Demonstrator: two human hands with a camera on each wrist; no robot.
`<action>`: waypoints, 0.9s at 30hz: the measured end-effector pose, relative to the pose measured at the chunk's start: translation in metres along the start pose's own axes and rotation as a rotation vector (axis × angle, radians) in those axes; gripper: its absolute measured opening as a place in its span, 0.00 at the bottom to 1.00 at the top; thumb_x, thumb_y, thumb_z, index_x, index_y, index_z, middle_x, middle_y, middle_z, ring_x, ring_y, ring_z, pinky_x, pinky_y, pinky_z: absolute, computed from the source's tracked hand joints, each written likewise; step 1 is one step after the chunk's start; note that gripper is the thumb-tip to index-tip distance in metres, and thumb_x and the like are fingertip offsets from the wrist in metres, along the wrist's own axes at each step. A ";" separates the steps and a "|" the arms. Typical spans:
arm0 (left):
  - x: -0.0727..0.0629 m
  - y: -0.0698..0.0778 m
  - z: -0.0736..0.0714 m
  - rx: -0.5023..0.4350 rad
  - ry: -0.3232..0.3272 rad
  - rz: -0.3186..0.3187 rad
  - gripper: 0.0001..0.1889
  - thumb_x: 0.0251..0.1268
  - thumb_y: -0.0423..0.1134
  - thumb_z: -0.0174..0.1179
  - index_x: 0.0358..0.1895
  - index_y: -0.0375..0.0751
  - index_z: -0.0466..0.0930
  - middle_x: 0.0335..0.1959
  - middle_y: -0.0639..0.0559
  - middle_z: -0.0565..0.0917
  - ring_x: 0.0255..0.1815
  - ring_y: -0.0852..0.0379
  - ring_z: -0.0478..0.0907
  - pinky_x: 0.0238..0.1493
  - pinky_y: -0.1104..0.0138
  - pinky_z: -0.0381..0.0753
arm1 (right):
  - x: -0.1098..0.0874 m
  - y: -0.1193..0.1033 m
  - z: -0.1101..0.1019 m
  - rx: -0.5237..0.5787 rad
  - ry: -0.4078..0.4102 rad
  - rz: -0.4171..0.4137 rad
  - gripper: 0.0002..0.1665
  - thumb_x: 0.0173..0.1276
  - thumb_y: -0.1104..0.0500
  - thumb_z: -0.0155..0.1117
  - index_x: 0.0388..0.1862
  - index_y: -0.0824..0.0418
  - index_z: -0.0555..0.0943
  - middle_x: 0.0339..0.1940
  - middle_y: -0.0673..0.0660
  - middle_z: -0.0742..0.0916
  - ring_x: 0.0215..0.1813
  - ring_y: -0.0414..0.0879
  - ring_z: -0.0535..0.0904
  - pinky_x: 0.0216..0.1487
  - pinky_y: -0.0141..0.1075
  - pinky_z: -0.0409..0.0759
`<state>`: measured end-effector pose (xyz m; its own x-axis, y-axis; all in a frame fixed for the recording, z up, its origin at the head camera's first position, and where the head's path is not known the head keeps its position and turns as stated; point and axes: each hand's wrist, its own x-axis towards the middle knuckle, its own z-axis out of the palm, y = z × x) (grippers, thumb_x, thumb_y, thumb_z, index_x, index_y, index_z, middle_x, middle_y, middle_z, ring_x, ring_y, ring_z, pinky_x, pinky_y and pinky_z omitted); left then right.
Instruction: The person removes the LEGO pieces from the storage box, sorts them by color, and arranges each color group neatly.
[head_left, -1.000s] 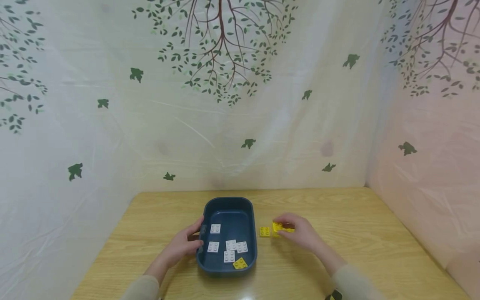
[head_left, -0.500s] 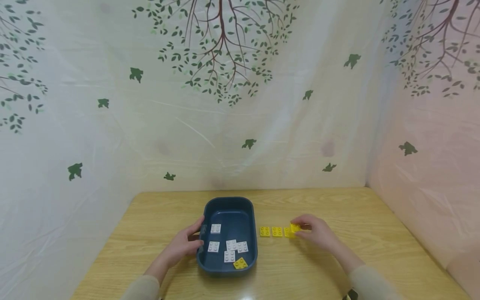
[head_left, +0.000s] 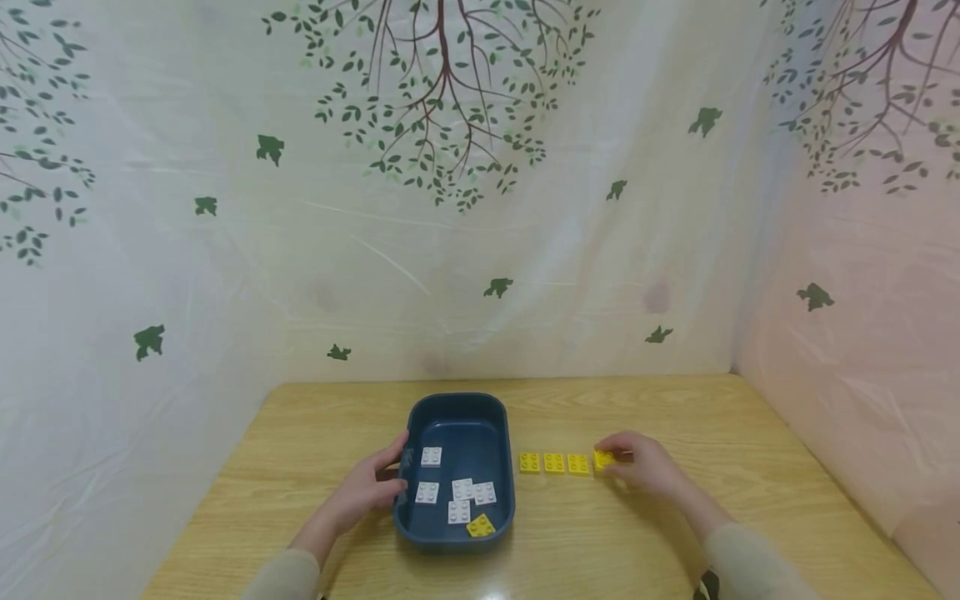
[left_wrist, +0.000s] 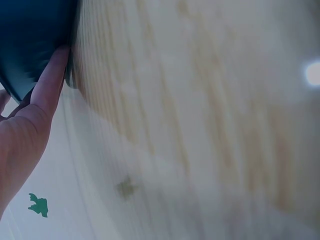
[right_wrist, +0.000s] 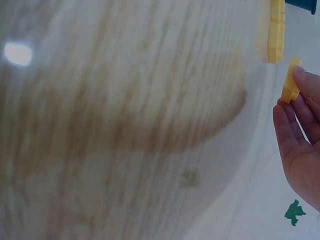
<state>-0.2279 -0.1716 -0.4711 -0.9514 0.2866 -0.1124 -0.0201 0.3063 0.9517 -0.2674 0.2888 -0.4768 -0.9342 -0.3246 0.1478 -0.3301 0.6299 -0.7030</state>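
My right hand [head_left: 637, 460] pinches a yellow toy building brick [head_left: 602, 461] between thumb and fingertips, at the right end of a row of yellow bricks [head_left: 554, 463]. In the right wrist view, this pinched brick [right_wrist: 290, 82] stands a small gap away from the row's end. My left hand [head_left: 367, 482] rests against the left side of a dark blue tray [head_left: 512, 500], thumb and fingers spread along its outer wall. From the left wrist view, a straight digit of that hand [left_wrist: 30, 125] touches the tray's wall [left_wrist: 37, 45]. The left hand's other fingers are partly hidden.
Inside the tray lie several white bricks [head_left: 459, 512] and one yellow brick [head_left: 481, 526] near the front right corner. The wooden table [head_left: 637, 550] meets a pale curtain [head_left: 450, 333] printed with leaves at its back edge.
Carrying the pinched yellow brick, my right hand has shifted right along the row, uncovering the bricks behind it. The left hand and the tray stay put.
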 end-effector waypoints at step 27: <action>0.000 0.000 0.002 0.007 0.015 -0.013 0.41 0.65 0.32 0.60 0.80 0.47 0.52 0.76 0.33 0.56 0.69 0.30 0.65 0.56 0.50 0.79 | 0.004 0.006 0.008 -0.058 -0.031 0.103 0.16 0.56 0.66 0.75 0.45 0.60 0.87 0.47 0.56 0.86 0.48 0.51 0.80 0.54 0.52 0.78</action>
<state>-0.2273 -0.1701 -0.4714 -0.9556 0.2687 -0.1207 -0.0309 0.3161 0.9482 -0.2721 0.2855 -0.4865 -0.9592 -0.2775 0.0545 -0.2408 0.7004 -0.6719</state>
